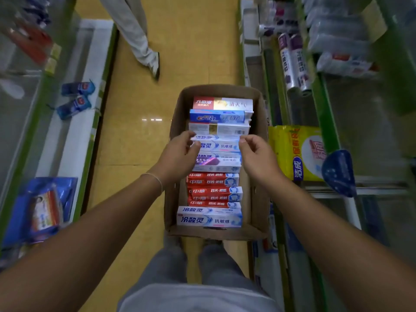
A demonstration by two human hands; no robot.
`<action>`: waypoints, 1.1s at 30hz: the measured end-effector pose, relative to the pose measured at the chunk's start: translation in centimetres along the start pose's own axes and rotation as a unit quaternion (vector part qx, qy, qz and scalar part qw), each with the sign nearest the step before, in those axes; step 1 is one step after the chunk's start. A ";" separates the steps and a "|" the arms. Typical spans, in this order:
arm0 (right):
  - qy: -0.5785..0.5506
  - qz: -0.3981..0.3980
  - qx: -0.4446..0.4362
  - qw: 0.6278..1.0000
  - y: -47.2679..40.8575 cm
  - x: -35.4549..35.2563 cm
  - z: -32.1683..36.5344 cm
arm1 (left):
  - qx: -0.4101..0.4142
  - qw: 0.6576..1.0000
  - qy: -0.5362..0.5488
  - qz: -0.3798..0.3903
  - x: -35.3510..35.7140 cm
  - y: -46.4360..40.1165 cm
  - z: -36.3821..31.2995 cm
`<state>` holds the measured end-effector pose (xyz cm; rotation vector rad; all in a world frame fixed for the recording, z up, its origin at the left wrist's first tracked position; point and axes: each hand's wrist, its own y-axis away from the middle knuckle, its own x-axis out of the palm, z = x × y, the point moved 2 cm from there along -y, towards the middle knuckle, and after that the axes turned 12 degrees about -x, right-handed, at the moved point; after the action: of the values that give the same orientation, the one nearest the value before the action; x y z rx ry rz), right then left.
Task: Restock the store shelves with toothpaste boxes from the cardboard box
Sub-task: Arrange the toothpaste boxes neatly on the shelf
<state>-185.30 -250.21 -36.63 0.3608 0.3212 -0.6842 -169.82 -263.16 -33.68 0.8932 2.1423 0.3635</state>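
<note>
The white-and-blue toothpaste box lies across the cardboard box, long axis running 9 to 3 o'clock. The left hand pinches its 9 o'clock end and the right hand its 3 o'clock end, equally near. It likely lifts straight up toward the shelves at 3 o'clock.

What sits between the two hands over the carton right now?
In the head view, a white-and-blue toothpaste box spans the gap, left hand pinching one end and right hand the other, above the cardboard box.
</note>
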 end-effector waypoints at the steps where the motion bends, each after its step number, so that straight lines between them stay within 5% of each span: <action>1: 0.003 0.006 0.010 1.000 0.0 0.4 -0.9 | -0.007 1.000 -0.008 0.014 0.7 -0.7 1.0; 16: 0.096 0.105 0.262 0.954 4.6 6.7 -14.7 | -0.157 0.936 -0.181 0.259 10.5 -4.7 14.4; 29: 0.124 0.124 0.326 0.929 4.9 7.6 -18.3 | -0.163 0.911 -0.242 0.292 13.2 -4.8 17.2; 33: 0.127 0.131 0.332 0.926 4.4 7.6 -18.0 | -0.154 0.881 -0.343 0.289 13.1 -4.9 17.5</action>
<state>-179.91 -243.62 -54.74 1.1275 0.2717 -0.4639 -165.02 -257.99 -54.98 1.2348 1.1062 0.5616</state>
